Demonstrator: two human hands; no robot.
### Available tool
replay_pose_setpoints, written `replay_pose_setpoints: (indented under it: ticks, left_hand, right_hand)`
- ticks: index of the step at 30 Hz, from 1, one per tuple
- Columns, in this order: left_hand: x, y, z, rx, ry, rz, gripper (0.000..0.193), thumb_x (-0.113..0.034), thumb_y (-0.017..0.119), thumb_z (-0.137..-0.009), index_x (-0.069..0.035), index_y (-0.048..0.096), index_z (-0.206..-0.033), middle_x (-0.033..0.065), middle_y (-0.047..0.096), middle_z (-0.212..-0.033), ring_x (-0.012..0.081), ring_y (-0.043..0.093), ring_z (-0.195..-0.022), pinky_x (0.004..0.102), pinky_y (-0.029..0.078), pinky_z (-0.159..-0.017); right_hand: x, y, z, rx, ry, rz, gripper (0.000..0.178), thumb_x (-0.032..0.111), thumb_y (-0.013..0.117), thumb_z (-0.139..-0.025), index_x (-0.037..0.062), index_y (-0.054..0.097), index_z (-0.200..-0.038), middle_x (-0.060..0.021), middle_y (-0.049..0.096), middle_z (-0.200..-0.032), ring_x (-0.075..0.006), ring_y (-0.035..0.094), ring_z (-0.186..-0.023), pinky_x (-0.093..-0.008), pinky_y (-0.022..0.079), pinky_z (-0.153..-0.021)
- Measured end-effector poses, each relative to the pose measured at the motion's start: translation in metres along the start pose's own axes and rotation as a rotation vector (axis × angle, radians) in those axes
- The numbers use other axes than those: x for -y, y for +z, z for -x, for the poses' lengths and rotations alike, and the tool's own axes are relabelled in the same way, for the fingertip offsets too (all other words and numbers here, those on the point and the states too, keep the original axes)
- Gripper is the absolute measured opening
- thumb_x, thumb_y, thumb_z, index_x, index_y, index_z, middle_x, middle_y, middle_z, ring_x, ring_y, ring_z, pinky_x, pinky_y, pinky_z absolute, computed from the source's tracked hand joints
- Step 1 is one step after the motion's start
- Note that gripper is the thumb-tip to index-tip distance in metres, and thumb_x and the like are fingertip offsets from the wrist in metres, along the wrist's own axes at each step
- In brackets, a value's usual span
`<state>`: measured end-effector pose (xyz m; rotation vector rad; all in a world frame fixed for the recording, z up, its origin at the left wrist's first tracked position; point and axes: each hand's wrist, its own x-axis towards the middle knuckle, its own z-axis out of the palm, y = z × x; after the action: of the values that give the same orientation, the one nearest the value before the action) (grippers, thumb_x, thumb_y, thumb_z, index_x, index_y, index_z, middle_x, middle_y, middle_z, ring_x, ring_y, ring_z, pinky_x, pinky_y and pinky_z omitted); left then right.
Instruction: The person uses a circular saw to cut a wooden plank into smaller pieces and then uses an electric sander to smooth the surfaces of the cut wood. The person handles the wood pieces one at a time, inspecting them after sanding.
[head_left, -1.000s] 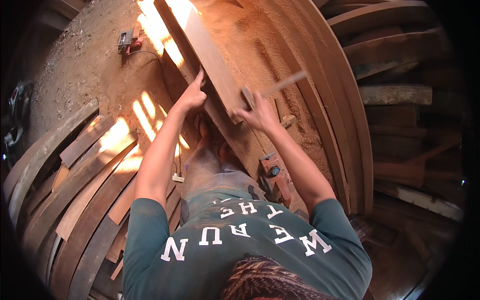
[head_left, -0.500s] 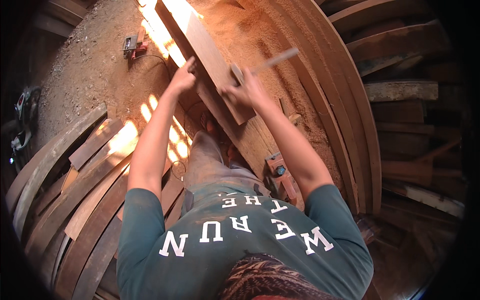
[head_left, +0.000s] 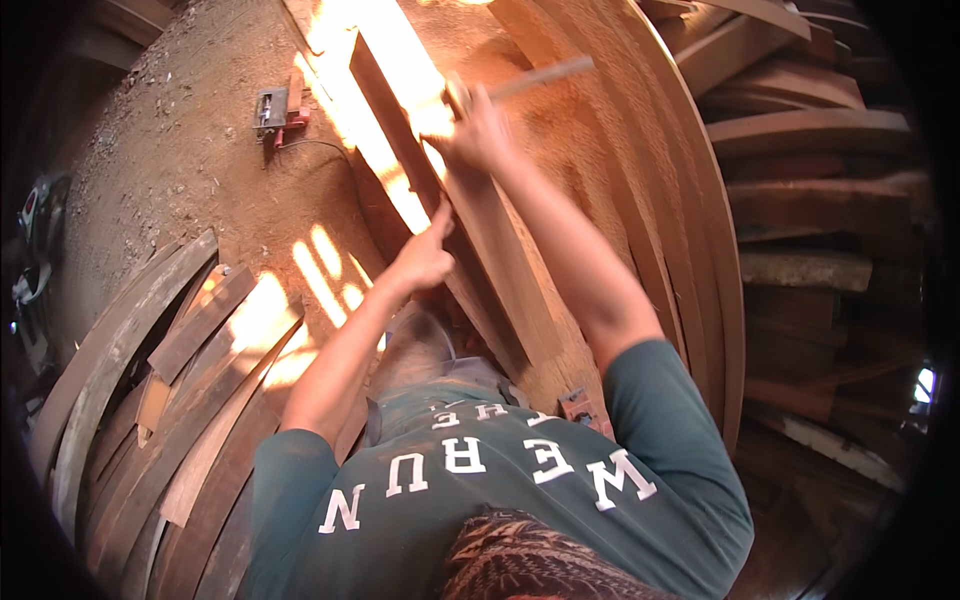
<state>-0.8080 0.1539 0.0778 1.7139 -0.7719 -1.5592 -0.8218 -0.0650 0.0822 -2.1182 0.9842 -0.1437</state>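
A long squared timber [head_left: 512,275] runs away from me, its near end close to my waist and its far part in bright sunlight. My right hand [head_left: 485,138] is closed around what looks like a try square [head_left: 545,76]; its short stock is against the timber and its thin blade sticks out to the right, blurred. Closer to me, my left hand [head_left: 430,256] is at the timber's dark left side. Its index finger points along the wood and touches it, with the other fingers curled. Whether those curled fingers hold anything is hidden.
A corded power tool with a metal plate and red body [head_left: 275,112] lies on the dusty ground at left. An orange-red tool [head_left: 585,410] sits by my right side, partly hidden. Curved planks [head_left: 190,400] are piled at left; long boards [head_left: 700,250] and stacked timber [head_left: 810,270] stand right.
My right hand has moved farther up the timber with the square. My left hand has shifted right and nearer. The timber's near end appears closer to my body, and the view has shifted.
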Motion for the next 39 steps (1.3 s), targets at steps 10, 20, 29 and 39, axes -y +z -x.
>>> replay_pose_setpoints:
  ticks: [10,20,29,39]
  left_hand:
    - [0.003,-0.126,-0.067,-0.424,0.042,0.06,0.077,0.006,0.047,-0.088,-0.005,0.038,-0.164,0.0239,0.053,-0.158,0.0231,0.06,-0.136,0.0335,0.053,-0.1]
    - [-0.054,-0.176,-0.102,-0.238,-0.063,0.104,0.096,-0.002,0.057,-0.077,0.005,0.019,-0.166,0.0351,0.036,-0.163,0.0384,0.032,-0.157,0.0377,0.027,-0.129]
    - [-0.103,-0.153,-0.103,-0.462,-0.144,0.011,0.089,-0.026,0.083,-0.085,0.018,0.039,-0.149,0.0338,0.073,-0.104,0.0439,0.074,-0.098,0.0489,0.057,-0.088]
    - [-0.063,-0.136,-0.118,-0.626,0.107,-0.302,0.09,-0.03,0.084,-0.084,0.015,0.042,-0.149,0.0385,0.064,-0.128,0.0498,0.064,-0.121,0.0511,0.053,-0.101]
  right_hand:
    - [0.024,0.0,-0.064,0.077,-0.129,0.12,0.085,0.057,0.088,-0.077,0.0121,0.054,-0.14,-0.0254,0.068,-0.117,-0.0482,0.067,-0.104,-0.0527,0.058,-0.085]
    - [0.045,-0.007,-0.071,0.076,0.031,0.068,0.08,0.049,0.089,-0.078,0.008,0.054,-0.137,-0.027,0.063,-0.12,-0.046,0.065,-0.112,-0.0533,0.055,-0.094]
    - [0.092,0.003,-0.215,0.146,-0.193,0.048,0.072,0.057,0.076,-0.087,0.0105,0.051,-0.137,-0.0253,0.058,-0.121,-0.0476,0.06,-0.116,-0.0556,0.05,-0.099]
    - [0.088,0.026,-0.295,-0.065,-0.32,0.25,0.075,0.065,0.077,-0.083,0.0114,0.053,-0.13,-0.0204,0.058,-0.112,-0.0423,0.067,-0.108,-0.0509,0.058,-0.091]
